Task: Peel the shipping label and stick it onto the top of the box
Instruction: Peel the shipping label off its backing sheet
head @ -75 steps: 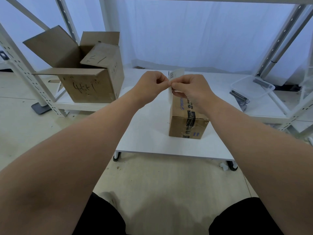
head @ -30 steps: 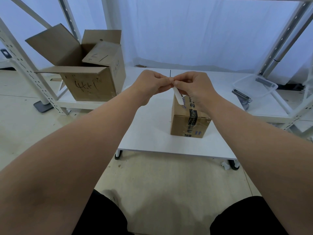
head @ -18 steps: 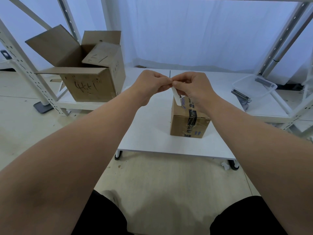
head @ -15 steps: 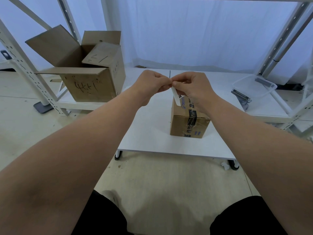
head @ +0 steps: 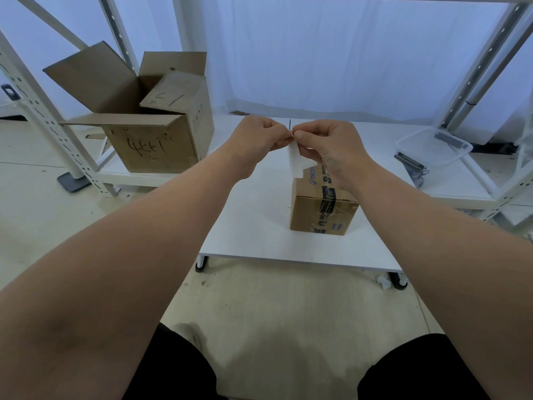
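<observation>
A small brown cardboard box, sealed with dark printed tape, stands on the low white table. Above its far left corner I hold a white shipping label in the air. My left hand and my right hand pinch its top edge, fingertips touching. The label hangs down and curls, and its lower end overlaps the box's top edge in view. My right hand hides most of the box's top.
A large open cardboard box marked with handwriting sits on a low shelf at the left. A clear plastic tray and dark clips lie at the right. White rack posts stand on both sides.
The label stood upright above my fingers earlier; now it hangs below them and curls wider. Both hands stay pinched together over the box, almost in the same place.
</observation>
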A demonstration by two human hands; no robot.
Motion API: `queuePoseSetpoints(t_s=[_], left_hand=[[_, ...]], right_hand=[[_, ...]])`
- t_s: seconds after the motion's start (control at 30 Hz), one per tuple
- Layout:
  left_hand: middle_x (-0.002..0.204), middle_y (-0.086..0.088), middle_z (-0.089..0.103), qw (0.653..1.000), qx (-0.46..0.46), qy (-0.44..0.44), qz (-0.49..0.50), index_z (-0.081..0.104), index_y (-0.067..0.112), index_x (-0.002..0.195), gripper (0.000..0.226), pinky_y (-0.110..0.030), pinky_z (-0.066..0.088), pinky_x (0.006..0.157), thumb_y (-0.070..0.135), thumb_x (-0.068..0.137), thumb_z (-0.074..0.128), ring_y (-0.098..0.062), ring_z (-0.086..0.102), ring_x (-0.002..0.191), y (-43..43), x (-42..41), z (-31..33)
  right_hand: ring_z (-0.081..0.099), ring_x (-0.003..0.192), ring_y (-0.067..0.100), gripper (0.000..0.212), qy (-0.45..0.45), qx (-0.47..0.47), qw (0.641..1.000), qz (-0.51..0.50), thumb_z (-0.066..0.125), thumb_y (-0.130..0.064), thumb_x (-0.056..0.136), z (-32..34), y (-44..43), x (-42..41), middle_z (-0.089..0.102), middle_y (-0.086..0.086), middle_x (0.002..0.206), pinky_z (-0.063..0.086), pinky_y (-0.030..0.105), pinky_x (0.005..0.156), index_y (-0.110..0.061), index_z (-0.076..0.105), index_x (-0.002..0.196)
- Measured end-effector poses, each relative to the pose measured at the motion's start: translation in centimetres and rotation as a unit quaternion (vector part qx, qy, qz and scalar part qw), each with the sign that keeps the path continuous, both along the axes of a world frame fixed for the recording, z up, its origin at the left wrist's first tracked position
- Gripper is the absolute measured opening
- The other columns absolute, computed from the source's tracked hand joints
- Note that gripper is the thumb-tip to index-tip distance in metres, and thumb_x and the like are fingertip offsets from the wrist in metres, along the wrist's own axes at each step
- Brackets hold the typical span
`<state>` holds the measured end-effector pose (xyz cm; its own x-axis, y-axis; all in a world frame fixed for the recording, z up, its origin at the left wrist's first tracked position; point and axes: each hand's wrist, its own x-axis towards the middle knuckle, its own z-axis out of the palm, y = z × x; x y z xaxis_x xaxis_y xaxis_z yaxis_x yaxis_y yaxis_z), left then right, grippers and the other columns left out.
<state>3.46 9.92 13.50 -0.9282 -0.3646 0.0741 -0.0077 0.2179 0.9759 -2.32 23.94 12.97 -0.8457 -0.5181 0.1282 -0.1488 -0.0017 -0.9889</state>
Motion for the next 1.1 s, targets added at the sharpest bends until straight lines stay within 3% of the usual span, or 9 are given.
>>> queuePoseSetpoints(t_s=[0.1,0.2,0.3,0.7,0.83,1.1], left_hand=[[0.085,-0.013,0.052,1.0,-0.013,0.007,-0.02,0.063,-0.011,0.086,0.035,-0.036,0.048,0.096,0.022,0.075,0.063,-0.021,0.052,0.081,0.0,0.11,0.05],[0.082,-0.013,0.057,0.999,-0.026,0.007,-0.018,0.061,0.002,0.079,0.012,-0.038,0.049,0.096,0.013,0.081,0.061,-0.021,0.057,0.082,0.2,0.15,0.15],[0.077,-0.006,0.06,0.999,-0.03,0.019,-0.014,0.06,0.007,0.075,0.011,-0.035,0.052,0.092,0.007,0.085,0.059,-0.018,0.06,0.079,0.16,-0.04,0.14],[0.076,-0.007,0.062,0.996,-0.082,0.025,0.005,0.059,0.015,0.069,0.014,-0.038,0.053,0.085,0.013,0.084,0.059,-0.016,0.057,0.073,0.37,0.1,0.31],[0.071,-0.003,0.06,0.995,-0.089,0.034,-0.003,0.059,0.013,0.071,0.014,-0.029,0.048,0.077,0.01,0.084,0.059,-0.014,0.055,0.07,0.48,0.36,0.54],[0.076,-0.009,0.059,0.995,-0.096,0.033,-0.009,0.059,0.014,0.069,0.015,-0.031,0.044,0.074,0.011,0.084,0.06,-0.018,0.052,0.073,0.52,0.41,0.43]], right_hand=[[0.068,0.079,0.016,0.006,-0.019,-0.022,1.0,0.005,0.065,-0.005,0.086,0.02,-0.02,-0.02,0.069,0.014,0.087,0.058,0.025,0.081,-0.003,0.07,0.088],[0.07,0.09,0.027,0.008,-0.045,-0.047,0.998,0.005,0.064,-0.004,0.086,-0.04,-0.19,0.03,0.07,0.02,0.096,0.058,0.03,0.084,0.002,0.07,0.09],[0.071,0.092,0.03,0.008,-0.07,-0.068,0.995,0.0,0.064,-0.002,0.085,-0.1,-0.46,0.03,0.07,0.022,0.098,0.058,0.034,0.086,0.003,0.069,0.089],[0.073,0.073,0.02,0.01,-0.156,-0.152,0.976,0.009,0.065,0.002,0.084,0.13,-0.9,0.17,0.073,0.01,0.07,0.059,0.03,0.08,0.004,0.068,0.075],[0.072,0.071,0.019,0.011,-0.181,-0.167,0.969,0.015,0.064,0.005,0.084,0.21,-0.71,0.15,0.073,0.01,0.068,0.059,0.029,0.08,0.003,0.067,0.073],[0.072,0.072,0.021,0.005,-0.195,-0.166,0.967,0.015,0.064,0.007,0.082,0.23,-0.56,0.01,0.073,0.014,0.072,0.059,0.028,0.078,0.008,0.065,0.078]])
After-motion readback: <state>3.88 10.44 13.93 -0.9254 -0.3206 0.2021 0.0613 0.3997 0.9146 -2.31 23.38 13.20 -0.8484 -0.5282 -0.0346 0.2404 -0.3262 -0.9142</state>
